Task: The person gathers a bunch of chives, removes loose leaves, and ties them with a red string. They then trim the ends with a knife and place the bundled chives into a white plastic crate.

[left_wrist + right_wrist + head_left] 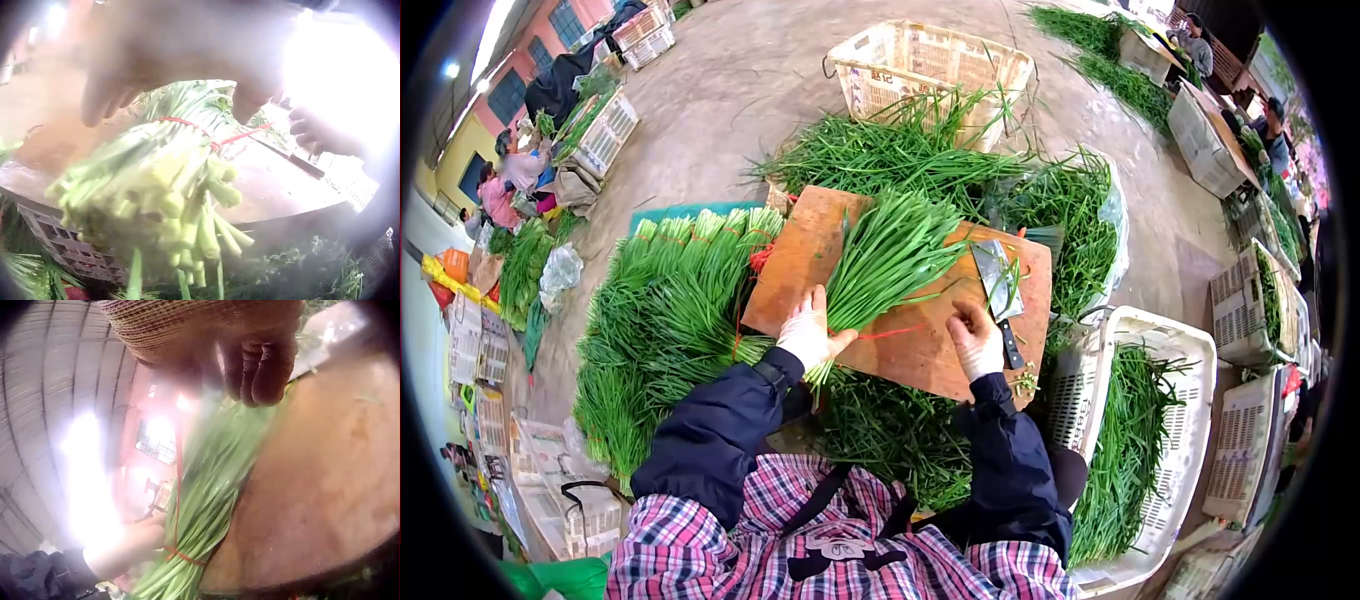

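Observation:
My left hand [805, 335] grips a bunch of green garlic chives [900, 245] near its pale cut stems, thumb on one side and fingers on the other. The bunch lies across a wooden board [880, 355], leaves pointing away. A red tie [184, 123] circles the stems, and its loose end runs straight toward my right hand [977, 340]. The fingers of that hand are curled, pinching the red tie's end [179, 444]. Beside the right hand, a cleaver [1000, 285] with a black handle lies on the board.
Tied chive bunches [670, 290] are stacked left of the board. Loose chives [880, 155] lie beyond it, before a white plastic crate [930, 65]. Another crate [1205, 400] with chives stands at right. People [500, 185] sit in the background at left, with others at right.

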Available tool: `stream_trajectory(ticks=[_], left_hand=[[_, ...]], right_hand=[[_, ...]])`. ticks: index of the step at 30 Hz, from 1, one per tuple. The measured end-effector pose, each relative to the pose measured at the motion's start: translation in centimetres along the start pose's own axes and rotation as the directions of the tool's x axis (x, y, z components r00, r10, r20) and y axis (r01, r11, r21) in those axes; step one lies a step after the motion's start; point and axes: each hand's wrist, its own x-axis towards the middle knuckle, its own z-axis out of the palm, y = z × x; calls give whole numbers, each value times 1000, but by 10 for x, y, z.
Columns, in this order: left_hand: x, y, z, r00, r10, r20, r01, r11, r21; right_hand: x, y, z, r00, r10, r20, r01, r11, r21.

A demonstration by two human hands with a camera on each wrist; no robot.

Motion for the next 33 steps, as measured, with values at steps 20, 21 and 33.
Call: stream_trajectory(ticks=[20,21,33], left_hand=[[40,-30,43,990,69,-126,-94,975,-200],[40,-30,43,989,71,-130,-97,975,-201],[39,-29,44,987,76,-143,-103,976,-192]], right_hand=[[127,24,23,957,-185,225,278,810,-516],[130,24,22,941,-218,260,328,782,-530],[140,16,18,878,-353,323,478,667,-571]])
